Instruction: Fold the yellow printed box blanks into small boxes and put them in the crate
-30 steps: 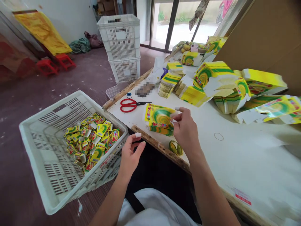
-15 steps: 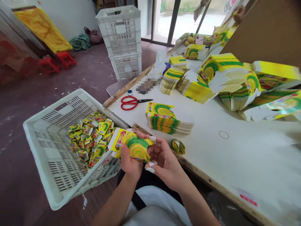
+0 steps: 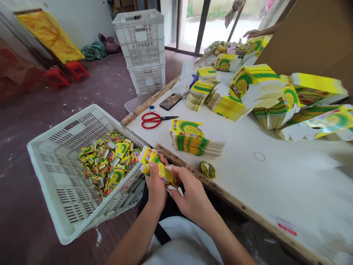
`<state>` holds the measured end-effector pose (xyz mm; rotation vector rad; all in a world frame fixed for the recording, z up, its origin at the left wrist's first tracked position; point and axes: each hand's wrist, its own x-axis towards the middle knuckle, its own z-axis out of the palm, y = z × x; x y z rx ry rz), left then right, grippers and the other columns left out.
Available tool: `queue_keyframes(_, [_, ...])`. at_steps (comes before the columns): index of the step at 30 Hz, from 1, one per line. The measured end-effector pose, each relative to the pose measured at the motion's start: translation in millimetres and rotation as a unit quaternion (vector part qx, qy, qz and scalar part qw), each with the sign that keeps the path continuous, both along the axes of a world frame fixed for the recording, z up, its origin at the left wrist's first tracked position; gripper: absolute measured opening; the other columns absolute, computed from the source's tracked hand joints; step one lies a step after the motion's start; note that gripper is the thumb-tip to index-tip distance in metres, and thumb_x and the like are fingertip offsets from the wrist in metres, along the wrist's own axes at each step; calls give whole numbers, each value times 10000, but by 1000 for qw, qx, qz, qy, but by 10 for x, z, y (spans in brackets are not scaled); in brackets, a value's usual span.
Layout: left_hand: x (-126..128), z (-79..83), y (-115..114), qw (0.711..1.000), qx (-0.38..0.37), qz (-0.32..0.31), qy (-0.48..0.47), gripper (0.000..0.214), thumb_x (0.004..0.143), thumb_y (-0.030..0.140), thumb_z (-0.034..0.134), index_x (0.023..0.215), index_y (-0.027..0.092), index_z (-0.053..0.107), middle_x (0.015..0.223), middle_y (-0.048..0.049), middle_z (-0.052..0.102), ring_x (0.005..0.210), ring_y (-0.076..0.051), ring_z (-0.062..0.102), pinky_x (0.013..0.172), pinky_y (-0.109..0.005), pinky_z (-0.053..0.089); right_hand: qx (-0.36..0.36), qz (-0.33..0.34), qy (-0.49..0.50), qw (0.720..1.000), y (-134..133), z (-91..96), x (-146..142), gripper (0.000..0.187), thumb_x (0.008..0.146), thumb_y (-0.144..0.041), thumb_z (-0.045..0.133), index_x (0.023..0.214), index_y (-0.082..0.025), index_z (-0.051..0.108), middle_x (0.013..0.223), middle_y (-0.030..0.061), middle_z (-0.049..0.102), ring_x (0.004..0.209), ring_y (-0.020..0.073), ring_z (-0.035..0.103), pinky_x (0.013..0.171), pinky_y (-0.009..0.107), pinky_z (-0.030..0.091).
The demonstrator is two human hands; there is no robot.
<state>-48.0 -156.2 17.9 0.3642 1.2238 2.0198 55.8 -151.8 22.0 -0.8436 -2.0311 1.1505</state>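
Item: one yellow-and-green printed carton, tilted, held between your body and the bench, just beside the white plastic crate of loose cartons. Left hand: grip closed on the carton, thumb across its printed face. Right hand: grip drawn in around the lower end, white-tipped fingers bent close upon it — exact contact partly hidden. On the bench: one stack of flat cartons, fanned out at one end; red-handled scissors; one phone. Risks: your left thumb, pressed too hard, could crease the panel; an uneven push from your right could buckle the lower end; a knock could spread the fanned stack. Changes: half a second ago your right fingers stood wider and the carton showed a broader face — now both look narrower. Stack and scissors lie as before.
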Motion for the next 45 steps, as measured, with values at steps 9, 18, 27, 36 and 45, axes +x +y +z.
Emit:
queue_keyframes(9, [-85,-83,-19,999,-5,-13,50,641,732,825,440,895,224,591,843,-25,617,714,-139,566,649,-238,500,62,-25,-12,998,96,-87,1,367,846,-94,436,1144,-178,634,1020,107,727,919,230,701,793,351,582])
queue_keyframes(18, [-247,-249,-66,991,-28,-94,93,282,764,410,745,951,206,689,910,-9,726,864,-162,674,842,-272,515,84,-131,3,988,302,-76,206,334,850,-103,459,1020,-225,719,915,39,770,783,196,717,694,305,575])
queue_keyframes(27, [-576,165,-241,851,-59,-190,487,895,533,495,867,1304,222,505,1347,-126,544,1267,-333,488,1090,-485,358,323,-61,-50,943,227,118,324,332,887,-35,532,917,-312,713,902,-30,746,924,175,615,1069,431,352])
queue_keyframes(36, [-210,54,-217,758,-140,-292,567,683,706,242,722,1299,205,387,1186,-109,606,1080,-273,615,917,-418,510,1,-212,136,968,166,-197,220,640,905,-283,523,1488,-272,259,1488,127,427,1345,279,440,1059,514,421])
queue_keyframes(45, [-103,-80,-248,762,-29,-244,599,577,716,139,641,1200,249,348,1100,-63,522,935,-202,604,790,-338,512,-262,-102,185,941,157,-202,117,632,812,-591,621,1321,-223,543,1238,111,667,1190,285,594,1059,476,432])
